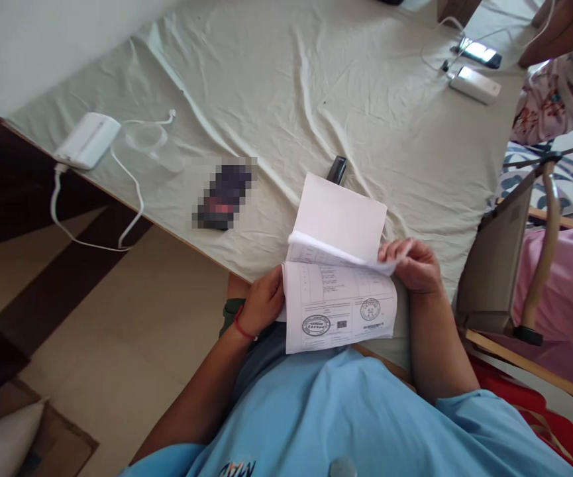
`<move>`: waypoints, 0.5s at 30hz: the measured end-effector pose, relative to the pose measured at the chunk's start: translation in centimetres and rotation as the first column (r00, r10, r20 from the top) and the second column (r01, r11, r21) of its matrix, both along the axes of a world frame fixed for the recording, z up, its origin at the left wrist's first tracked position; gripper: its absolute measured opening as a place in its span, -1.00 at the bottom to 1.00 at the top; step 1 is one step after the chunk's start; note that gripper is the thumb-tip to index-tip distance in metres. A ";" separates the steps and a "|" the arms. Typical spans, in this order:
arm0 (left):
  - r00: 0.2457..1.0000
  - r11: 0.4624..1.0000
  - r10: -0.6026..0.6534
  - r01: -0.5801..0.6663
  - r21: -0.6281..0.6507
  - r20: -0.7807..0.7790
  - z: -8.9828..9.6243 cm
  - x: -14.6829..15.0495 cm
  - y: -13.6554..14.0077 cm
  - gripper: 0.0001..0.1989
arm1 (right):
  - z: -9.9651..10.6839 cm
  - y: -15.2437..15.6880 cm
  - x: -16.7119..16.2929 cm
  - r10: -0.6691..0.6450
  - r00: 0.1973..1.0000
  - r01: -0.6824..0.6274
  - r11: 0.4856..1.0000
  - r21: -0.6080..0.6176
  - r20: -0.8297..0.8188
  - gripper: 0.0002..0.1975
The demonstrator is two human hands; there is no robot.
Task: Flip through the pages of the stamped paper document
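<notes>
The stapled or folded sheaf of printed papers [338, 311] sits at the near edge of the worktop [316, 93], partly overhanging it above the person's blue shirt [346, 424], and both hands are on it. The left hand [261, 305], with a red cord at the wrist, presses its grip together on the left margin of the lower stamped page, thumb on top and the other fingers hidden beneath. The right hand [415, 265] pinches the right edge of the upper leaves, curling them up and back so that the top sheet [340, 215] stands folded away from the person, its blank back showing. The papers thus lie between the two grips, the left one anchoring, the right one lifting. The likeliest trouble is a crease or tear at the fold, since the raised leaves are bent sharply while the lower page is pinned flat; a harder pull from the right hand against that hold would cause it. The overhanging bottom edge could also slide off toward the lap if the left hand loosens. A dark slim object [336, 169] lies just beyond the raised sheet, a white power bank [87, 139] with its cable [132, 192] sits well apart at the left corner, and another charger [475, 85] lies far off at the upper right.
</notes>
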State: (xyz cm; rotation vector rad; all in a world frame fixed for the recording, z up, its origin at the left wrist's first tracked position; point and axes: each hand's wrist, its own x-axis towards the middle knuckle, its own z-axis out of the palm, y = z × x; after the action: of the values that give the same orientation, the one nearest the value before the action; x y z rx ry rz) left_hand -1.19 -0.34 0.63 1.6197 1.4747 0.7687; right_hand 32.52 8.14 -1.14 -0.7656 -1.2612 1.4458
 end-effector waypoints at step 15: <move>1.000 1.000 0.027 -0.027 0.000 0.000 -0.4 -0.1 0.1 -0.77 | -0.6 1.0 -0.9 -0.427 0.851 0.432 0.900 0.054 0.306 -0.70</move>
State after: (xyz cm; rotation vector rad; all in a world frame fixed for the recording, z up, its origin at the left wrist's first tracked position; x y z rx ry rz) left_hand -1.28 -0.23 0.19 1.6028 1.4988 0.7843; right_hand 31.62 9.12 -1.69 -1.2398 -1.2085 0.9931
